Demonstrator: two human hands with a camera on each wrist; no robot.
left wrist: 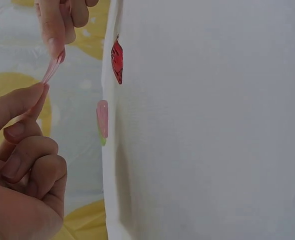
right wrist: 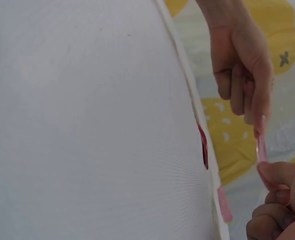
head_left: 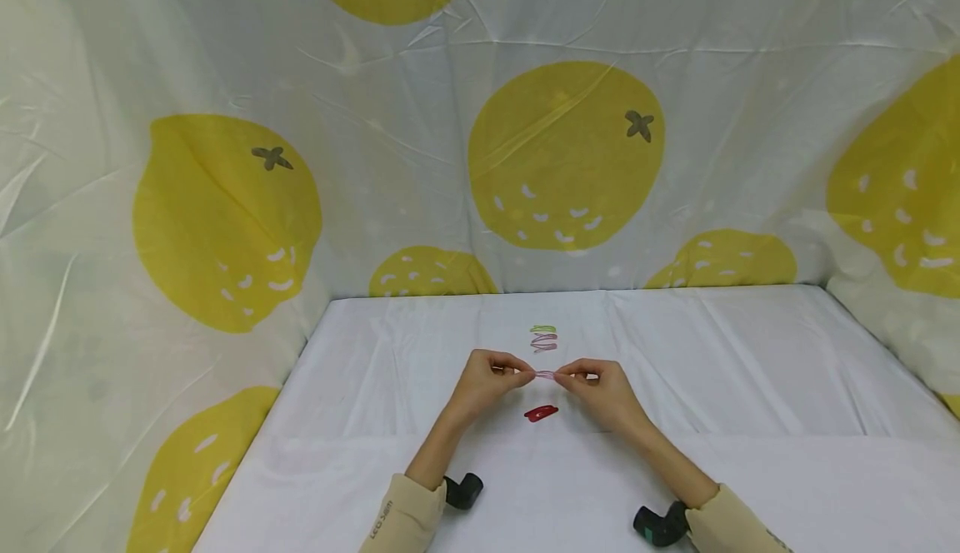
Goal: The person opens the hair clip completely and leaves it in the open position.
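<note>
Between my two hands a pink snap hair clip (head_left: 544,374) is stretched sideways above the white table. Thumb and index finger of my left hand (head_left: 483,382) pinch one end, and those of my right hand (head_left: 602,391) pinch the other. In the left wrist view the slim pink clip (left wrist: 52,70) spans the short gap between the fingertips. A red snap hair clip (head_left: 541,413) lies on the cloth, nearer to me than the hands. Beyond them, pink clips (head_left: 543,342) and a green clip (head_left: 543,328) lie in a short column.
A white cloth (head_left: 750,370) with creases covers the table. Behind and at the sides hang pale curtains (head_left: 397,161) printed with yellow lemons. Black wrist devices (head_left: 463,491) sit by both beige sleeves (head_left: 408,511).
</note>
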